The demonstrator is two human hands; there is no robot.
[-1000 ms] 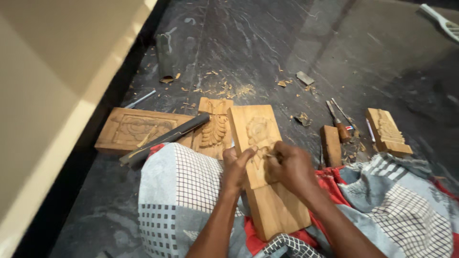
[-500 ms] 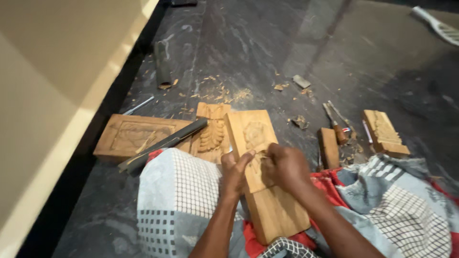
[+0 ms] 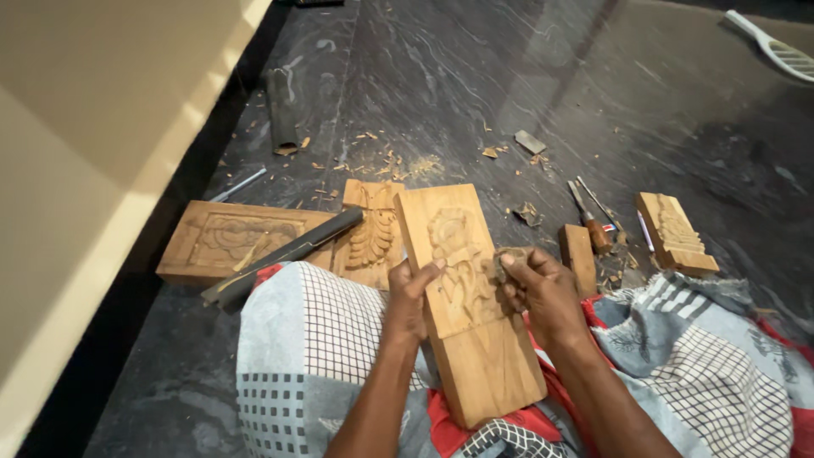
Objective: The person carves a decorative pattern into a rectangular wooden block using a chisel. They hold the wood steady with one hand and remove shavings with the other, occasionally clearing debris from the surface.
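Observation:
A long wooden plank (image 3: 475, 339) with a carved relief on its upper half rests tilted on my lap. My left hand (image 3: 411, 297) grips its left edge, thumb lying on the carved face. My right hand (image 3: 538, 284) sits at the right edge, fingers pinched on a small brownish scrap, probably sandpaper (image 3: 502, 261), pressed against the carving. A checked grey cloth (image 3: 314, 348) covers my knees.
On the dark stone floor lie a flat carved panel (image 3: 229, 242) with a dark bar (image 3: 284, 254) across it, a leaf-carved piece (image 3: 369, 237), a small block (image 3: 578, 254), a carved block (image 3: 674, 233), chisels (image 3: 589, 216), wood chips (image 3: 398, 161), and a white swatter-like tool (image 3: 776, 51).
The view has shifted, so the plank and hands sit lower and larger in the frame. My right hand has slid slightly to the plank's right edge; the left keeps its grip.

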